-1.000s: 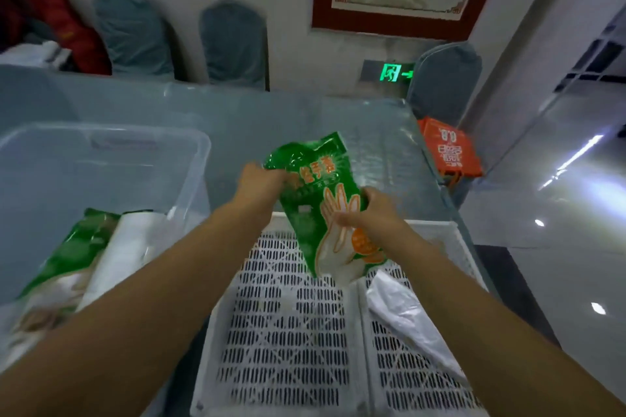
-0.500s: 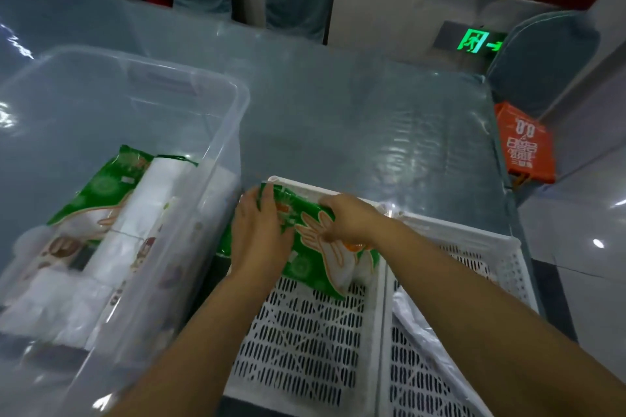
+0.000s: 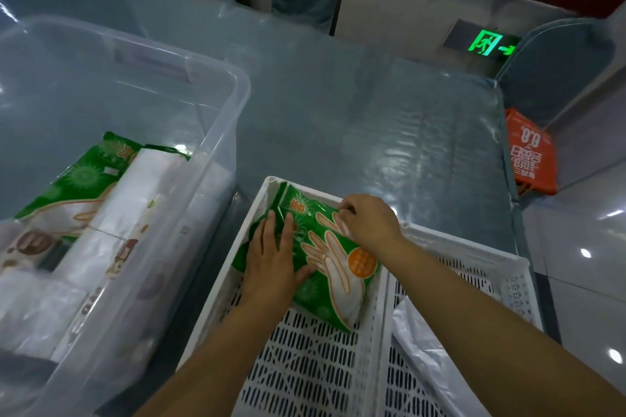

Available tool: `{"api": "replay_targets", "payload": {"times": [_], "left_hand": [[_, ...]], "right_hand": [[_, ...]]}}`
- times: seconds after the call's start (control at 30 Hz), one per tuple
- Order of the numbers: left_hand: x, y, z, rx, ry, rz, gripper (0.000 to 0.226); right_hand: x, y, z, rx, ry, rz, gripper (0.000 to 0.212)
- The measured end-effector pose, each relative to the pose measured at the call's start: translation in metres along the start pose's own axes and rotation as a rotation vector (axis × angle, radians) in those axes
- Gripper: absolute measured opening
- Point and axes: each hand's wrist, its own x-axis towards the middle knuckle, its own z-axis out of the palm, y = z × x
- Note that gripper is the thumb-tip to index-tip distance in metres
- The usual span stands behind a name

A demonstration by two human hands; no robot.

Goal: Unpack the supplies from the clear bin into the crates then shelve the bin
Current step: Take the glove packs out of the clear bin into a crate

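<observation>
We have lowered the green glove packet (image 3: 333, 259) from mid-air into the left white crate (image 3: 305, 369) at lower centre, left hand (image 3: 271, 262) pressing flat, right hand (image 3: 369, 222) pinching its top edge, while more supplies wait in the clear bin (image 3: 216, 159).

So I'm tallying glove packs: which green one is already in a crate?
The green glove pack under both hands, lying in the left white crate; the other green pack remains in the clear bin.

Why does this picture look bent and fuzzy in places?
Head view: the wide lens curves the table edge; the clear bin at lower left is smeared by motion blur; ceiling lights glare off the glossy floor; the green glove pack stays fairly sharp.
</observation>
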Motion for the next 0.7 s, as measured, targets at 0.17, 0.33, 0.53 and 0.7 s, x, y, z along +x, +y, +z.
{"api": "replay_targets", "payload": {"times": [0.17, 0.33, 0.53, 0.7], "left_hand": [[0.0, 0.004, 0.005, 0.07, 0.05, -0.035, 0.098], [-0.012, 0.0, 0.0, 0.222, 0.087, 0.313, 0.099], [-0.016, -0.003, 0.0, 0.347, -0.061, 0.466, 0.112], [-0.008, 0.007, 0.008, 0.377, -0.066, 0.459, 0.11]], "right_hand": [[0.009, -0.003, 0.001, 0.004, 0.148, -0.042, 0.023], [0.015, 0.001, -0.001, -0.095, 0.095, -0.197, 0.024], [0.034, -0.001, -0.015, -0.165, -0.138, -0.253, 0.022], [0.032, -0.013, -0.009, -0.341, -0.094, -0.406, 0.027]]}}
